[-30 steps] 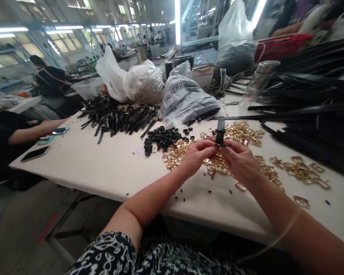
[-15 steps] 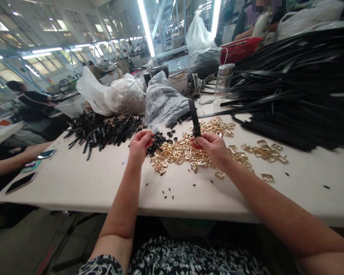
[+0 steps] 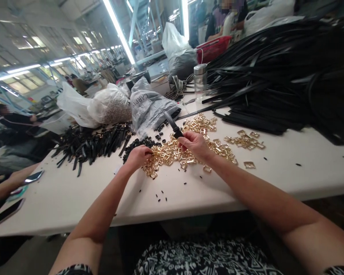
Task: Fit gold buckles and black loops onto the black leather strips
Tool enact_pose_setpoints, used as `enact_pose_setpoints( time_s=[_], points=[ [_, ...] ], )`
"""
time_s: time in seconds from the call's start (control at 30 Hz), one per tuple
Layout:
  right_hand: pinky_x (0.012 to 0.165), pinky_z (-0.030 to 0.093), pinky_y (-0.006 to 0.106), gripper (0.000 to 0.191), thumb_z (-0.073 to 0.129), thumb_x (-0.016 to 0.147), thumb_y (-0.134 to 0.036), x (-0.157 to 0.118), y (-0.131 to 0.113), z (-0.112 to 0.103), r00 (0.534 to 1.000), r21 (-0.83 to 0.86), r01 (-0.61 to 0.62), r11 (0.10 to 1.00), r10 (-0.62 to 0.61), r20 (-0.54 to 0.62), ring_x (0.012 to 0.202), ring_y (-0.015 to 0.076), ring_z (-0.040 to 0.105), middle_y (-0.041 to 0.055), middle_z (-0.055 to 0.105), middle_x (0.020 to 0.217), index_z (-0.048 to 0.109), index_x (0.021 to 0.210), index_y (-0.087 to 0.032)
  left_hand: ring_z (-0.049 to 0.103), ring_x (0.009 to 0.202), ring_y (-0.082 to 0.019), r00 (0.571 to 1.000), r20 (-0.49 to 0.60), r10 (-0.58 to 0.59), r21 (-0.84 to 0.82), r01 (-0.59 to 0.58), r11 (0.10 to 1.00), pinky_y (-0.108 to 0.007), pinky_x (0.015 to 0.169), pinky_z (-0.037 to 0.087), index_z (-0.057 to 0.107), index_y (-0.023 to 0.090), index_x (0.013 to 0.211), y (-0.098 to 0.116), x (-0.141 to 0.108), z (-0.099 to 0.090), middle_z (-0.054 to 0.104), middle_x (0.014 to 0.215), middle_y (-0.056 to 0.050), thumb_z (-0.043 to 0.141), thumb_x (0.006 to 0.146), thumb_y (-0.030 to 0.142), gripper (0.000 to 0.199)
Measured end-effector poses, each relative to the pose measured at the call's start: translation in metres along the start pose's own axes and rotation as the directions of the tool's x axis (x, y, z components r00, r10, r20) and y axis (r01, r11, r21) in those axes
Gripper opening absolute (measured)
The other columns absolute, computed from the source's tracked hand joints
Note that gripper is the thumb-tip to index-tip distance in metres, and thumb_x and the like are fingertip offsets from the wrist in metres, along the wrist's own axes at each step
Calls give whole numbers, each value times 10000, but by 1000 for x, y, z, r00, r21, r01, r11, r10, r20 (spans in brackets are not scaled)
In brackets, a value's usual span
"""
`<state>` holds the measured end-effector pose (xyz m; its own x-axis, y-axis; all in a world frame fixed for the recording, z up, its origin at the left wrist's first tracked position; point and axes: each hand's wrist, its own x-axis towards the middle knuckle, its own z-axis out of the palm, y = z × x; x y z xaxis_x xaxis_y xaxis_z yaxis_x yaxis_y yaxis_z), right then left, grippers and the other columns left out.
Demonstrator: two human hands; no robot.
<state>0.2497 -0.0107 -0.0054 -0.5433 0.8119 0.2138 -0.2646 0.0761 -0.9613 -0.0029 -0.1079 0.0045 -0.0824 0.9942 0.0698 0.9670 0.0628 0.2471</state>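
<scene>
My right hand [image 3: 196, 145] pinches a short black strap [image 3: 172, 123], which leans up and to the left from my fingers. A dark band crosses the strap close to my fingertips. Beneath that hand spreads a heap of gold buckles [image 3: 169, 151]. At the heap's left end is my left hand [image 3: 139, 156], its fingers closed together beside the buckles. Whatever those fingers hold, if anything, is hidden. Just behind my left hand lies a pile of small black loops [image 3: 136, 144].
Finished-looking black straps [image 3: 94, 143] lie in a pile at left, before plastic bags [image 3: 111, 105]. A grey bag [image 3: 150, 101] and a glass bottle [image 3: 200, 82] stand behind the buckles. Long black strips [image 3: 263, 76] cover the right. Phones [image 3: 8, 212] and another person's arm [image 3: 11, 183] are at far left.
The strap in my right hand has tipped from upright to leaning left. My left hand has come down to the left end of the buckle heap. The camera view has shifted.
</scene>
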Motion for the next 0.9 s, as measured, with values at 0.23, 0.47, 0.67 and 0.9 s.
enact_pose_setpoints(
  time_s=[0.23,0.47,0.67,0.9],
  points=[
    [452,449,203,248,674,779,-382,-3,-4,3,998,-25,-46,999,48,49,479,58,527,5,649,666,577,752,-155,566,664,-166,988,-56,-147,-157,137,978,-289,673,425,703,184,717,5,10,-3,651,687,-21,632,680,211,84],
    [449,450,196,221,665,777,-357,-3,0,4,998,-87,-57,995,60,31,462,62,532,-14,628,612,574,751,-157,623,625,-86,949,28,-314,-990,71,125,-201,634,511,691,177,935,60,23,5,674,787,-6,800,589,284,378],
    [437,420,180,198,630,793,-344,-2,1,5,999,-128,-31,991,33,14,455,60,526,-28,619,605,575,751,-159,650,652,-58,957,163,-240,-972,115,-204,-134,638,537,686,196,873,86,17,24,712,843,-4,809,625,187,277],
    [450,385,178,194,627,811,-335,-3,4,6,999,-204,30,979,-21,45,460,60,508,-37,592,589,586,764,-151,648,601,-68,935,151,-321,-977,92,-193,-131,578,529,709,168,822,86,16,26,710,745,-9,836,570,163,283]
  ],
)
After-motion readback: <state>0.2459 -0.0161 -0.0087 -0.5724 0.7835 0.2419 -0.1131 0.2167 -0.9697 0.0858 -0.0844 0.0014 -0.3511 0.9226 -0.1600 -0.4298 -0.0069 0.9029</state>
